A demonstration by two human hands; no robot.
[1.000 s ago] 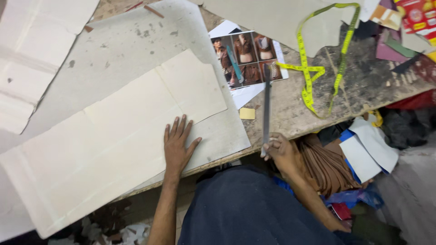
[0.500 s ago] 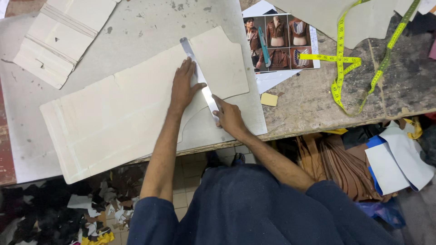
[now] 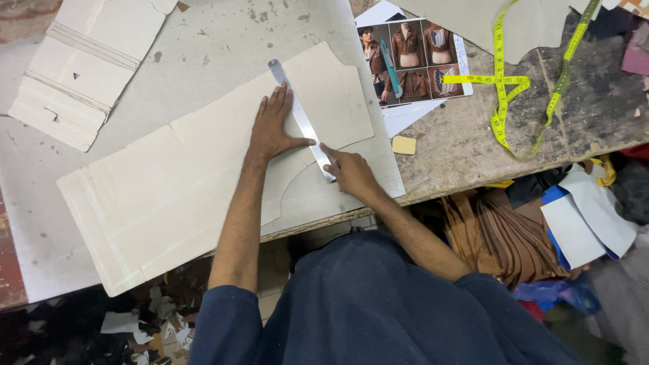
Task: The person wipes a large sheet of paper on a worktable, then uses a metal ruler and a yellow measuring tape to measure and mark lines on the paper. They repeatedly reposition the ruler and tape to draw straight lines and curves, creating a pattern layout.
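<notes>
A: Pressed flat, left hand (image 3: 272, 130) spreads its palm and fingers on the card (image 3: 203, 169), thumb out against the ruler (image 3: 300, 120) edge. Not closed round anything, just pinning it down so it can't slide.

B: Right hand (image 3: 348, 170)?

A: Fingers curled at the ruler's near end, forefinger pointing along it. Looks like it steadies that end; can't tell if it pinches a pencil or blade, too small to see.

B: Where's the ruler?

A: Lying slantwise on the card, near end close to the desk's front edge, far end reaching up toward the card's notched top edge. Flat on the card, so it likely serves as a straight guide.

B: Card itself?

A: Big pale pattern piece on a grey sheet (image 3: 203, 54), long side running to the desk's left front corner.

B: Beyond?

A: Small yellow chip (image 3: 404, 144) just right of the sheet. Further back, photo sheet (image 3: 412, 61) of jackets with a teal pen (image 3: 391, 69) on it, yellow tape measure (image 3: 503, 88) draped right. Folded cardboard (image 3: 88, 67) at far left.
</notes>
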